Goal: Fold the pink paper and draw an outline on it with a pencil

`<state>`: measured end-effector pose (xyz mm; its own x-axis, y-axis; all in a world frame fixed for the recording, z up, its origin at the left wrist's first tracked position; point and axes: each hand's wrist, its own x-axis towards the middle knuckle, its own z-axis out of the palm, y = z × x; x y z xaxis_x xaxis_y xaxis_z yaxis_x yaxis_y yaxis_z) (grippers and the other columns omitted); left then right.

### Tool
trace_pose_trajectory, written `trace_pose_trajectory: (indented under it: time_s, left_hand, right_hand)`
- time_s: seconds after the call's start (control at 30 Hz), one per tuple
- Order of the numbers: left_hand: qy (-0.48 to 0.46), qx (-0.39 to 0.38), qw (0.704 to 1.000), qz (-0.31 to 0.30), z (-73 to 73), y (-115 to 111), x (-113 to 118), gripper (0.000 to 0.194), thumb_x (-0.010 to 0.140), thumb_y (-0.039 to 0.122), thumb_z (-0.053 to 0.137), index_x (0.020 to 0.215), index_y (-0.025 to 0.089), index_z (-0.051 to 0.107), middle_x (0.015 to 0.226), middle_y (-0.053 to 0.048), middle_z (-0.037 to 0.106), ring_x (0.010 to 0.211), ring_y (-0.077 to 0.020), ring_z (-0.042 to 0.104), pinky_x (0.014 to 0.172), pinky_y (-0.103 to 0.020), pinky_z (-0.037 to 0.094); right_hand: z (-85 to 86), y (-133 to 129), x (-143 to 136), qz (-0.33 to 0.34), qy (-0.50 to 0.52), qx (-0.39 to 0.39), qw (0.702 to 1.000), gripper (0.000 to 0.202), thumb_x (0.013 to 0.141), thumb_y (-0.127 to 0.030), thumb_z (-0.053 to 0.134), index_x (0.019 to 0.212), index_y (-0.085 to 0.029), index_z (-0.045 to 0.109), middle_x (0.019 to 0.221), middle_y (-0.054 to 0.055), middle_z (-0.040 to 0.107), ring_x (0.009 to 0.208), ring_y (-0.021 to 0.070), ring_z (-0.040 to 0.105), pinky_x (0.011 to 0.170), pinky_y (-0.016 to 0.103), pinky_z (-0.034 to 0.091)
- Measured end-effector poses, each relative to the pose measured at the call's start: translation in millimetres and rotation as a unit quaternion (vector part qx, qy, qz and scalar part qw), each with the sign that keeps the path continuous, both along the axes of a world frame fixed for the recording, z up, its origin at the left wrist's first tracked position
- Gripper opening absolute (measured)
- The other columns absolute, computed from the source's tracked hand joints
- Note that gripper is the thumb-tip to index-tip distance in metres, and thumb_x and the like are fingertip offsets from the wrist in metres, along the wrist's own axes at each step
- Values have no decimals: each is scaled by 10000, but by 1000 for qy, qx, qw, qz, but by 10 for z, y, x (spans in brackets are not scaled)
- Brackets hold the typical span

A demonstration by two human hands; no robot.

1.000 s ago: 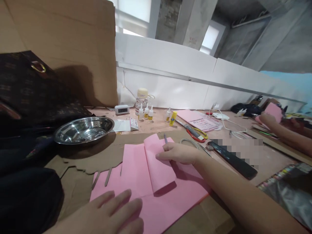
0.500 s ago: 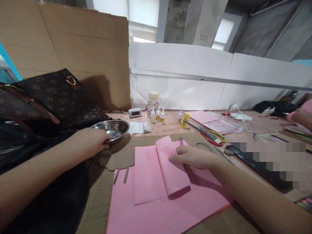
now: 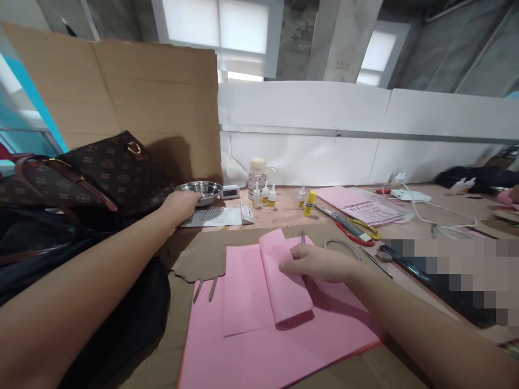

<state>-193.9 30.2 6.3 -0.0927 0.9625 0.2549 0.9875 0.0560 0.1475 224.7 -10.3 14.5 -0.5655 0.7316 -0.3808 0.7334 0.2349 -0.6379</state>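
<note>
My left hand [image 3: 184,206] is stretched far out, its fingers closed at the near rim of a shiny metal bowl [image 3: 211,195]; the fingertips are partly hidden. A dark handbag [image 3: 117,167] lies beside that hand. Over the pink paper, my right hand [image 3: 318,263] is closed around a slim pen [image 3: 303,236], whose end pokes out above the fingers. Beneath it lies a pink sheet with a folded-over flap [image 3: 286,289], on top of a larger pink sheet [image 3: 251,359]. A brown cut-out shape with two thin prongs [image 3: 200,269] touches the paper's left edge.
Small glue bottles [image 3: 265,195], a glue stick [image 3: 310,203] and a lidded bottle [image 3: 257,172] stand at the back. Scissors [image 3: 352,232], tweezers [image 3: 376,263] and a long black tool [image 3: 430,281] lie to the right. A cardboard panel [image 3: 162,102] rises at back left.
My left hand has pushed the metal bowl back beside the small white clock, uncovering more of the printed card. My right hand has stayed on the folded paper. The view has shifted slightly.
</note>
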Motion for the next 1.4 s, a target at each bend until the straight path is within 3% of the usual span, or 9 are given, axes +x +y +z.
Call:
trace_pose_trajectory:
  time_s: [0.2,0.33,0.43,0.67,0.9,1.0,1.23,1.4]
  left_hand:
    - [87,-7,996,27,-42,55,165,414,1030,430,730,1371,207,656,1397,-111,670,1179,-295,695,979,-523,623]
    - [111,6,993,-41,-115,-30,463,428,1036,427,720,1401,218,642,1455,-121,641,1229,-307,674,1017,-548,606]
    - [108,-42,989,-94,-220,-66,619,394,1039,424,718,1370,219,660,1426,-115,659,1206,-294,685,1006,-532,612]
    - [93,-117,988,-49,-329,-30,745,395,1039,439,718,1352,204,664,1366,-108,685,1143,-279,706,961,-509,629]
    - [105,-118,986,-45,-379,204,1229,402,1036,434,722,1361,205,660,1379,-112,679,1153,-282,703,964,-509,628]
    - [112,-110,987,-25,-396,230,1250,408,1035,434,724,1364,201,658,1379,-115,678,1156,-285,703,965,-512,628]
    - [131,-93,987,21,-314,63,1019,415,1035,436,723,1371,202,654,1386,-115,674,1164,-289,700,970,-520,626]
    - [110,-83,990,-32,-358,17,1176,406,1037,431,721,1370,209,656,1395,-113,671,1168,-287,698,973,-517,625]
  right_hand:
    - [-40,44,16,5,8,7,1000,407,859,-539,703,689,-244,479,684,-21,536,639,175,487,590,317,328]
    - [-66,61,11,7,3,15,1000,401,851,-524,714,683,-242,483,703,-16,541,664,185,489,598,326,322]
    - [-62,59,5,5,-3,23,1000,410,844,-514,729,670,-241,478,695,-12,530,660,188,477,593,335,303]
    - [26,-1,-36,13,-39,35,999,414,871,-527,701,680,-242,470,707,-9,537,665,192,482,590,342,284]
    - [-10,38,-22,8,-33,35,999,419,868,-526,723,673,-237,490,708,-1,564,668,199,517,587,344,282]
    - [-7,46,-11,13,-29,29,999,411,879,-527,710,691,-233,491,712,-14,553,677,187,519,591,329,295]
    - [29,14,-16,28,-48,36,998,394,907,-536,659,718,-237,487,747,-13,574,703,189,519,606,328,308]
    - [49,-12,-26,30,-42,32,998,379,909,-519,656,712,-239,493,746,-14,587,712,194,536,612,328,306]
